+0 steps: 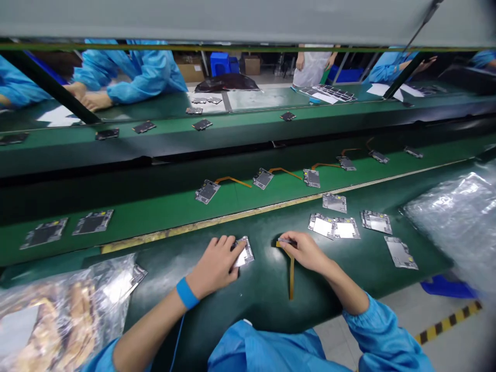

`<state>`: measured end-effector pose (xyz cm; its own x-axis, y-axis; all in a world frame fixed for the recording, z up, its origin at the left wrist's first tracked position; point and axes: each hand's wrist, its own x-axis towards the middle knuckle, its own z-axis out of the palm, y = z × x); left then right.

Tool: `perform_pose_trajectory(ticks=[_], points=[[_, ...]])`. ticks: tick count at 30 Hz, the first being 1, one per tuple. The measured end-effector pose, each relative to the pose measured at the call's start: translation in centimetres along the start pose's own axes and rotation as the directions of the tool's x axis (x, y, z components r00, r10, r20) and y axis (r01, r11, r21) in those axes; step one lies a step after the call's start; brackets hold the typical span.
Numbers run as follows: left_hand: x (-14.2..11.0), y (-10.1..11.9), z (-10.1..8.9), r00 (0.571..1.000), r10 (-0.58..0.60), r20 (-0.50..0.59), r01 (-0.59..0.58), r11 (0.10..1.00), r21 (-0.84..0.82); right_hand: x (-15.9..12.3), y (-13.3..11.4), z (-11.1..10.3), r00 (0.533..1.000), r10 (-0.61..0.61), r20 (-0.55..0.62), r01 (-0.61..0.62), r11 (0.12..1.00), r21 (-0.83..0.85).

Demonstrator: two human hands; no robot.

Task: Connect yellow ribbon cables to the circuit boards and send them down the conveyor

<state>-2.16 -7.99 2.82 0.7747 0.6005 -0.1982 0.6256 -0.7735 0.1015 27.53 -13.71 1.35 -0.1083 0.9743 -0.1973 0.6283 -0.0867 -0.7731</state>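
My left hand (217, 264), with a blue band at the wrist, grips a small circuit board (245, 254) on the green bench. Its index finger lies over the board and the thumb is near its lower edge. A little to the right, my right hand (306, 249) pinches the upper end of an orange flex cable (292, 276). The cable's long tail hangs toward me over the bench top. A small grey part shows at the fingertips; the fingers partly hide it. To the right of that hand lie several loose circuit boards (346, 228).
Beyond a pale strip, a green conveyor belt (236, 199) carries several boards, some with orange flex cables. Plastic bags lie left (65, 315) and right (457, 217) on the bench. A wrist cord (177, 341) trails down. Co-workers in blue sleeves (147, 72) sit opposite.
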Motion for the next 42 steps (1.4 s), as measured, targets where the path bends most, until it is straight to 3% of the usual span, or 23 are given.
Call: perform_pose_trajectory(ticks=[3, 7, 15, 22, 35, 42], points=[[0.0, 0.9, 0.2, 1.000, -0.007, 0.020, 0.007, 1.000, 0.002, 0.9, -0.2, 1.1, 0.998, -0.003, 0.063, 0.001, 1.000, 0.028], [0.6, 0.8, -0.3, 0.996, 0.086, 0.012, -0.085, 0.995, -0.052, 1.9, -0.7, 2.4, 0.995, 0.016, 0.098, -0.017, 1.000, 0.005], [1.8, 0.8, -0.2, 0.983, 0.180, 0.039, -0.177, 0.982, -0.072, 2.4, -1.7, 3.2, 0.988, -0.008, 0.157, 0.018, 0.998, -0.061], [1.9, 0.5, 0.2, 0.985, 0.165, 0.049, -0.161, 0.984, -0.076, 2.8, -2.3, 3.9, 0.985, 0.017, 0.172, 0.000, 0.995, -0.103], [0.5, 0.1, 2.7, 0.986, 0.103, -0.129, -0.129, 0.968, -0.213, 4.2, -3.9, 4.7, 0.979, 0.097, 0.181, -0.045, 0.960, -0.275], [0.5, 0.2, 3.0, 0.984, 0.115, -0.138, -0.140, 0.972, -0.188, 4.8, -4.1, 4.5, 0.968, 0.101, 0.230, -0.026, 0.950, -0.311]])
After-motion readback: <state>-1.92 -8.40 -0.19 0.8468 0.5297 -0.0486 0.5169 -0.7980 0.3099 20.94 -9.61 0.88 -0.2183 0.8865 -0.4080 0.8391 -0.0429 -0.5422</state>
